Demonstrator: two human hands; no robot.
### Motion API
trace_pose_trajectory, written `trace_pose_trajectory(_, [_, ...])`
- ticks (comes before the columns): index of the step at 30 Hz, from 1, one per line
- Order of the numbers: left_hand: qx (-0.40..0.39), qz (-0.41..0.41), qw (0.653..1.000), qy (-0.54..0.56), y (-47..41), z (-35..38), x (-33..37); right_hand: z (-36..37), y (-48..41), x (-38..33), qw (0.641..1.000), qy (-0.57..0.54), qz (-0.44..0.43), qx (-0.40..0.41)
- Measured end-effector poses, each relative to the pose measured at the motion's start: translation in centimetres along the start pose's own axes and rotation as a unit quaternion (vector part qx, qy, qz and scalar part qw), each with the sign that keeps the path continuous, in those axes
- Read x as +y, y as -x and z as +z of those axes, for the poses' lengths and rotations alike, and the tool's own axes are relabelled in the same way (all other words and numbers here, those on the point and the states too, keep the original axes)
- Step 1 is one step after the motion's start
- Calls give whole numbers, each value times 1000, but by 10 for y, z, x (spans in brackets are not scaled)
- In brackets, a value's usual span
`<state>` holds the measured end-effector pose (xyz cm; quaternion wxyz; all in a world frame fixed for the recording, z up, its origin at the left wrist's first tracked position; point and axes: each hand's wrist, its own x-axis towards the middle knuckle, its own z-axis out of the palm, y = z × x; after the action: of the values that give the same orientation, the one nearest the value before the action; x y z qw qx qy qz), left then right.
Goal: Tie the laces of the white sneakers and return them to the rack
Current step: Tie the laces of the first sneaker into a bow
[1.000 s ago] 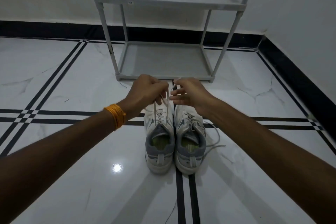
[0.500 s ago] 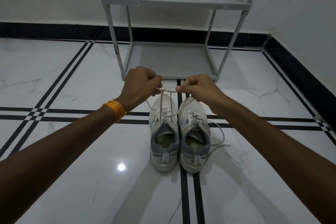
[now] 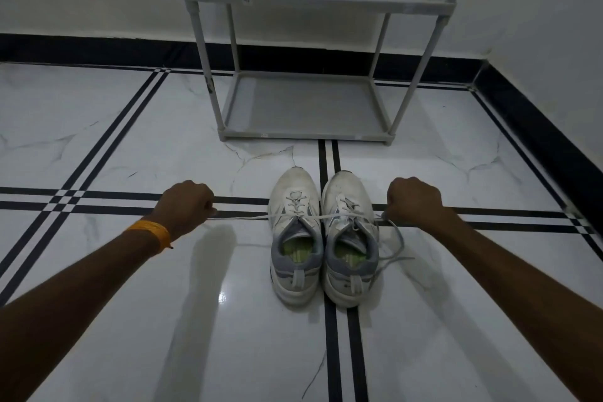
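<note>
**Both fists clamped on lace ends, lace pulled taut across the pair**

Left hand (image 3: pixel 187 202) is fisted on one lace end, knuckles up, out to the left of the left sneaker (image 3: pixel 295 235). Right hand (image 3: pixel 411 201) is fisted on the other end, just right of the right sneaker (image 3: pixel 350 238). Hands are wide apart w/ both shoes between them.

Lace (image 3: pixel 241 217) runs as a near-straight horizontal line from left fist, over the left shoe's tongue area, across the right shoe's upper, to the right fist. Crossing/knot sits approx over the left shoe's top eyelets; can't tell if it's snug.

Sneakers are side by side on the floor (image 3: pixel 114 320), touching, toes pointing away toward the rack (image 3: pixel 306 135), heels toward the camera. Right shoe's own laces (image 3: pixel 396 251) lie loose, looped on the tile to its right.

Rack is 2-tier, grey, against the wall, well apart from the toes. Orange band (image 3: pixel 151 232) on left wrist.
</note>
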<state>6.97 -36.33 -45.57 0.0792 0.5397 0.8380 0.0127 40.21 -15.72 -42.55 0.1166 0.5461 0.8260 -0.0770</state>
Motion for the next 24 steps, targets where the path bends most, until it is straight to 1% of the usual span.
trace_pose_trajectory(1, [-21,-11,1000,8,1,0,4,4,0,-3,1000,12,-9,-8])
trace_pose_trajectory(2, [-31,-12,999,11,1,-1,10,5,0,-7,999,24,-27,5])
trace_pose_trajectory(4, [-10,14,1000,-1,1,-4,32,4,4,-21,994,18,-82,77])
trace_pose_trajectory(5, [3,40,999,22,0,-3,48,3,7,-31,988,-21,-116,103])
trace_pose_trajectory(6, [3,63,995,75,1,-2,65,2,11,-42,980,-80,-153,100])
trace_pose_trajectory(7, [-13,84,988,131,3,-1,82,3,16,-54,969,-140,-191,70])
trace_pose_trajectory(8, [-27,101,980,168,4,2,97,6,19,-65,958,-178,-222,29])
trace_pose_trajectory(9, [-32,112,976,184,5,5,108,11,22,-73,951,-190,-242,-4])
trace_pose_trajectory(11, [-18,105,977,184,5,14,117,24,25,-80,952,-170,-255,-16])
trace_pose_trajectory(13, [-5,96,977,188,5,19,115,30,25,-78,949,-176,-260,4])
trace_pose_trajectory(16, [10,131,978,164,4,22,106,32,24,-74,948,-181,-258,38])
trace_pose_trajectory(19, [22,170,980,104,3,23,97,35,25,-73,956,-122,-259,67])
trace_pose_trajectory(24, [28,190,980,57,6,31,90,41,27,-75,960,-82,-261,54])
